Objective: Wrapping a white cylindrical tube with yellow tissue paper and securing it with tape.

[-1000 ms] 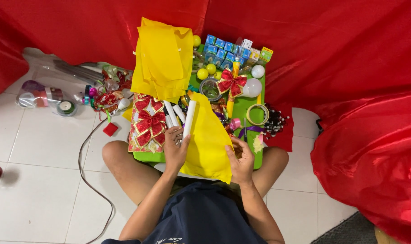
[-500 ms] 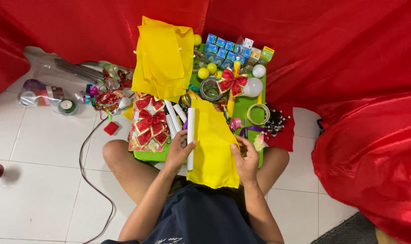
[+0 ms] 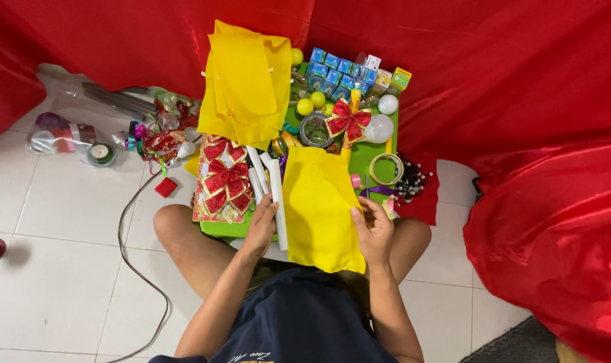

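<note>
The 2 hands hold 1 yellow cloth piece (image 3: pixel 322 205) by its sides: the left hand (image 3: pixel 261 225) and right hand (image 3: pixel 372 228) each pinch an edge, above the green tray (image 3: pixel 369 158).

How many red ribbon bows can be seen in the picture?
4: three stacked on the decorated box left of the yellow cloth, one on the green board. Others may be hidden.
</note>
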